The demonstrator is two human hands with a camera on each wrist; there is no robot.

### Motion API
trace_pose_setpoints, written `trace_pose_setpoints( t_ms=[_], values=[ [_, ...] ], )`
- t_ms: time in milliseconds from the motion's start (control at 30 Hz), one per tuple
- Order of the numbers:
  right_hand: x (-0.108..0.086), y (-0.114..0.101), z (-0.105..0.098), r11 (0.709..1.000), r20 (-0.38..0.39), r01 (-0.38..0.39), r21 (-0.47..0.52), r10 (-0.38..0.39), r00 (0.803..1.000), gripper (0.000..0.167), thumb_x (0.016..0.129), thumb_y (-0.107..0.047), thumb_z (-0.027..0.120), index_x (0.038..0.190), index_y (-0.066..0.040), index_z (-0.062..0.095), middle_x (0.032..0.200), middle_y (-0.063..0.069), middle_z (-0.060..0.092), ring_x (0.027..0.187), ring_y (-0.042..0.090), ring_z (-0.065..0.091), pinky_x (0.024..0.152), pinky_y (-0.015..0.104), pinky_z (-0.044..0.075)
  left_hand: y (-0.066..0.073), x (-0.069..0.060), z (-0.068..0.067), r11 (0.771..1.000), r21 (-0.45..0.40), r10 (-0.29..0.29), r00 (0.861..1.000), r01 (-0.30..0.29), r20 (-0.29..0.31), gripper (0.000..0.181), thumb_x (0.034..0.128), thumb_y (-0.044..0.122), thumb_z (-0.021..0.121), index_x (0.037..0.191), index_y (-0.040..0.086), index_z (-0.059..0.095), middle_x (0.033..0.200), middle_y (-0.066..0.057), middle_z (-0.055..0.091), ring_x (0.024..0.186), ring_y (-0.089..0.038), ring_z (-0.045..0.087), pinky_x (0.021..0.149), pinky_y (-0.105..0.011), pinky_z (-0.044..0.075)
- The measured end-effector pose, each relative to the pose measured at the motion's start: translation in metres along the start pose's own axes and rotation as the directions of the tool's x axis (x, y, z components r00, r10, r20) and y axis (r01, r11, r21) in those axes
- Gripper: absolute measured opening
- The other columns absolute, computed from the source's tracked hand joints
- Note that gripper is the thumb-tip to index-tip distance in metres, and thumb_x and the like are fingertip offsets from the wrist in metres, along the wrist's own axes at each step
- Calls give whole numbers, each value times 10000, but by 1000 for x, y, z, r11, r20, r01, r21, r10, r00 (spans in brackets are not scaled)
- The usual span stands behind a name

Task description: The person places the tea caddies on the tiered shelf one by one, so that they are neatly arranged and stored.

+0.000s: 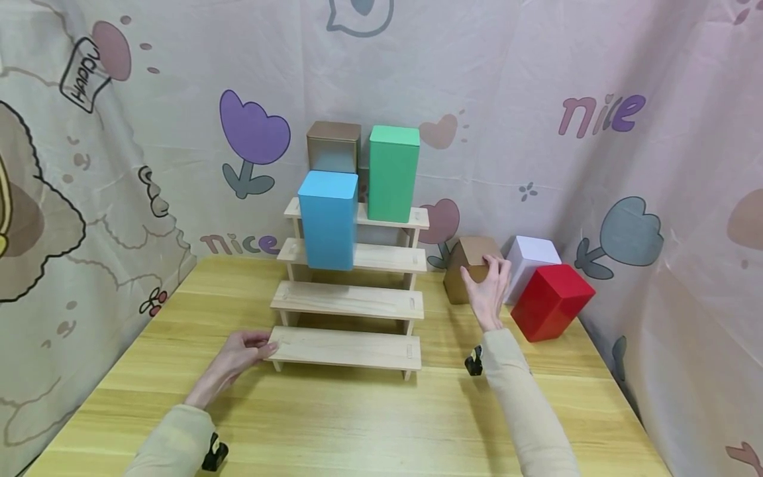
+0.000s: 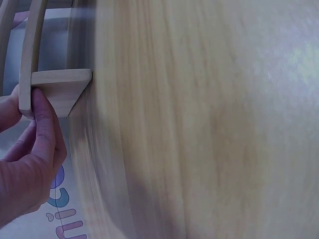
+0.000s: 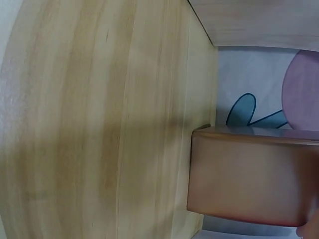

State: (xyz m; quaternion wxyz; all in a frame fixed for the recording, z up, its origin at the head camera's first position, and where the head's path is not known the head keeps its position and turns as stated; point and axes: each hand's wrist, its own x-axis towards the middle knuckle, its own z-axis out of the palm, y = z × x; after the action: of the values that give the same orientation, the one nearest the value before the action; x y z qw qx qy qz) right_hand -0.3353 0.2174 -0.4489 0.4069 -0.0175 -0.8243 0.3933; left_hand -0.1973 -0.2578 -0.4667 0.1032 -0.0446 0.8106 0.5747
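Observation:
A wooden stepped stand (image 1: 347,300) stands on the table. My left hand (image 1: 241,361) pinches the left end of its lowest step (image 2: 26,64), thumb on one face and fingers on the other. To the right of the stand my right hand (image 1: 490,291) grips a brown box (image 1: 457,278) near its top, the thumb at its front and the fingers by its right edge. In the right wrist view the brown box (image 3: 249,177) fills the lower right, and only a fingertip (image 3: 310,230) shows. The box is upright; whether it touches the table is unclear.
A blue box (image 1: 328,222) stands on the second-highest step. On the top step are a green box (image 1: 393,175) and another brown box (image 1: 334,149). A white box (image 1: 532,255) and a tilted-looking red box (image 1: 551,303) stand right of my right hand. Printed cloth (image 1: 507,59) hangs behind.

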Motion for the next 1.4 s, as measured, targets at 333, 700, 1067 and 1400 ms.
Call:
trace_pose_setpoints(
  t_ms=[333, 700, 1067, 1400],
  values=[
    [5, 3, 1, 997, -75, 59, 41, -56, 996, 472, 774, -172, 838, 1168, 24, 665, 1247, 249, 542, 1208, 427, 509, 1045, 548, 398, 1, 0, 0, 999, 9, 30, 1000, -30, 4, 520, 970, 55, 629, 1340, -250, 428, 1234, -370, 603, 922, -103, 648, 808, -245, 601],
    [17, -7, -10, 982, -101, 109, 156, -94, 990, 438, 780, -144, 818, 1164, 23, 688, 1269, 253, 559, 1231, 404, 517, 1060, 540, 411, 3, -1, 0, 999, 45, 10, 1000, -9, -7, 537, 969, 91, 645, 1355, -222, 440, 1284, -376, 585, 974, -164, 673, 856, -305, 612],
    [26, -21, -23, 975, -108, 108, 194, -88, 990, 416, 799, -162, 806, 1187, -39, 715, 1305, 199, 585, 1248, 350, 526, 1076, 527, 408, 2, -1, 1, 999, 50, 13, 1000, -12, -9, 525, 975, 92, 636, 1351, -222, 447, 1299, -384, 572, 988, -178, 671, 859, -319, 612],
    [34, -32, -34, 950, -128, 168, 262, -138, 982, 425, 771, -128, 827, 1175, -34, 730, 1275, 197, 609, 1213, 323, 545, 1037, 297, 423, 2, -1, 1, 999, 48, 17, 1000, -16, -6, 527, 978, 90, 628, 1352, -230, 438, 1297, -387, 571, 987, -173, 670, 846, -310, 612]
  ],
)
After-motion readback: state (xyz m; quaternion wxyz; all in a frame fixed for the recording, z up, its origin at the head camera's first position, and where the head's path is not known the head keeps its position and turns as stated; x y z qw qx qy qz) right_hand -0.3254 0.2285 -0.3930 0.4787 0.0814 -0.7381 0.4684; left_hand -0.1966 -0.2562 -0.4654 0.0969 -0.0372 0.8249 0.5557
